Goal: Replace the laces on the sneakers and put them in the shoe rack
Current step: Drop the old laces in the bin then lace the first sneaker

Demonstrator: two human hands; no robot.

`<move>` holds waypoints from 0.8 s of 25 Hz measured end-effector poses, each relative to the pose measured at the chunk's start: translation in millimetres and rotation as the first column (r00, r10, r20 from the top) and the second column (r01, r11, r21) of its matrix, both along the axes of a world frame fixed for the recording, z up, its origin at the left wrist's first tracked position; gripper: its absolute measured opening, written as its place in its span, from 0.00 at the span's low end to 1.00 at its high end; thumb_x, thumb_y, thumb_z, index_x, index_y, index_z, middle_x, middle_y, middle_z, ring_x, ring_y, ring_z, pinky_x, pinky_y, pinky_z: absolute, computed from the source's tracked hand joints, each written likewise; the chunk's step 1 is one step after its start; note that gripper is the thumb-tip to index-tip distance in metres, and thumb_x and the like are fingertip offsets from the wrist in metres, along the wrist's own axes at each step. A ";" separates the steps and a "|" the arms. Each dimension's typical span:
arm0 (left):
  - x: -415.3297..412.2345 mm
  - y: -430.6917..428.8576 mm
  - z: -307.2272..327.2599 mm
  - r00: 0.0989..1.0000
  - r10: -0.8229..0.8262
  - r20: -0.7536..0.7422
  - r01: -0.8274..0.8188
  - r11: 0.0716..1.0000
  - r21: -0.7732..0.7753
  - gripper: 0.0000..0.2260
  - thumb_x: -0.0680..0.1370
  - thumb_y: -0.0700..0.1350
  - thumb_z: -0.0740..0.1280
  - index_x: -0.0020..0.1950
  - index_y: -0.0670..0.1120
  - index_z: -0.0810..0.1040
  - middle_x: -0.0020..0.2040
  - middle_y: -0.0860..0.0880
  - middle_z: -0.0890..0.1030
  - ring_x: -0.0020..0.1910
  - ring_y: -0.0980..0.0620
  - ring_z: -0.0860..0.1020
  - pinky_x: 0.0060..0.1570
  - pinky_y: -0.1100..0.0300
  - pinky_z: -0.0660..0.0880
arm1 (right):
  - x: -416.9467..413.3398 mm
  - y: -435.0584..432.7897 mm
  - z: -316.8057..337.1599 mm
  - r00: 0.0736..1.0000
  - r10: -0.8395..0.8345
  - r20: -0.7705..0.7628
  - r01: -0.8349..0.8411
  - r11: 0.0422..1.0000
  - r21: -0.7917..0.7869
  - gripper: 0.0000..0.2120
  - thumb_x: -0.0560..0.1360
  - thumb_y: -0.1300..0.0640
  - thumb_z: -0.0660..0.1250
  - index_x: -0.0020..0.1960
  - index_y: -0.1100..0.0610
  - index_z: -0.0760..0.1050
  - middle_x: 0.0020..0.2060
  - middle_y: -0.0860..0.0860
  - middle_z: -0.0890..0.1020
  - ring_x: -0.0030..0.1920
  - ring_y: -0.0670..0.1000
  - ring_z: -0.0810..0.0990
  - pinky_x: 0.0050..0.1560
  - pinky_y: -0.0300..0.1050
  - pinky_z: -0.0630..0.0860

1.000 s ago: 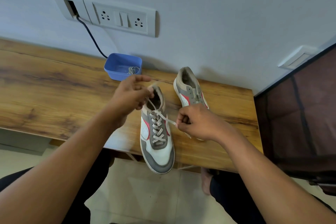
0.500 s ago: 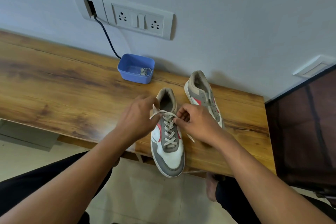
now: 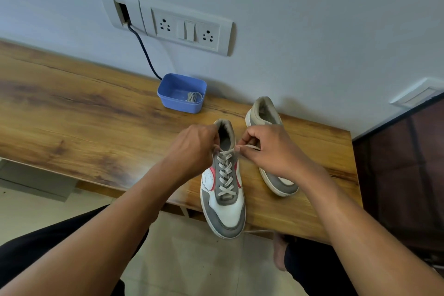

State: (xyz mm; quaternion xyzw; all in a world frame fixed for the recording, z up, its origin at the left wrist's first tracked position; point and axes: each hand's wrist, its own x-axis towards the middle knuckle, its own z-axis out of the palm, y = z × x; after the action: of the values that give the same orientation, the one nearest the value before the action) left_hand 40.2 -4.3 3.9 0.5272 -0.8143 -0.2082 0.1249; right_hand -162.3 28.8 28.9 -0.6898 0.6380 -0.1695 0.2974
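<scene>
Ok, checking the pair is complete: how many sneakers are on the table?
2. The laced sneaker overhangs the table; the second sneaker sits right of it, partly behind the right hand.

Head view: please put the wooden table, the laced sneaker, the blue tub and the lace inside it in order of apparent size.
1. wooden table
2. laced sneaker
3. blue tub
4. coiled lace
The sneaker is nearer the camera, which flatters it against the tub.
</scene>
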 end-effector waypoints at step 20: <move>38.5 6.6 -20.9 0.992 0.046 -0.117 -0.030 0.990 0.141 0.08 0.77 0.44 0.73 0.39 0.50 0.79 0.34 0.55 0.79 0.37 0.55 0.77 0.38 0.53 0.77 | -22.2 -1.2 -14.7 0.925 -0.314 -0.212 0.326 0.945 0.023 0.11 0.79 0.46 0.73 0.40 0.47 0.82 0.41 0.47 0.84 0.44 0.50 0.82 0.40 0.45 0.75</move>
State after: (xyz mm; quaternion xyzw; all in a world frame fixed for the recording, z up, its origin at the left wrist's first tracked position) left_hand 78.8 2.4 -17.0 0.5367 -0.7787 -0.2930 0.1405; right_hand -184.5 27.6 14.2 -0.5811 0.7740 -0.1250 0.2180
